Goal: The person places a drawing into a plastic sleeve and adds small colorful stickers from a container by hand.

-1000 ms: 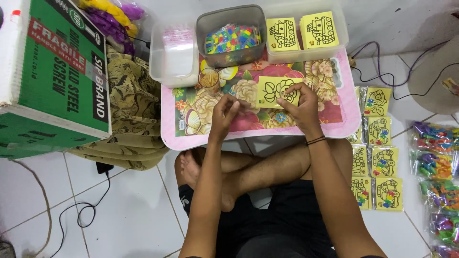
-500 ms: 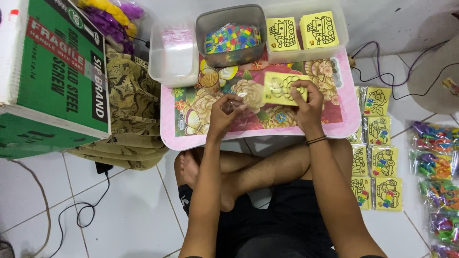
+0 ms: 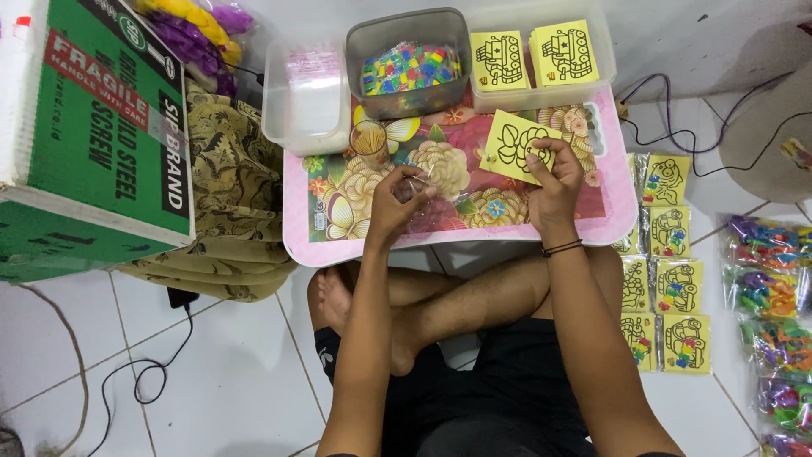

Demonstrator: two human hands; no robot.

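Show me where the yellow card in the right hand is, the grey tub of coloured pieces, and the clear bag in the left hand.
yellow card [image 3: 513, 145], head view, on its printed face.
grey tub [image 3: 408, 25], head view, on its far rim.
clear bag [image 3: 420, 180], head view, on the plastic by the left hand's fingers.

Over the pink flowered desk, the right hand pinches a yellow picture card; the left hand holds what looks like a clear plastic bag.
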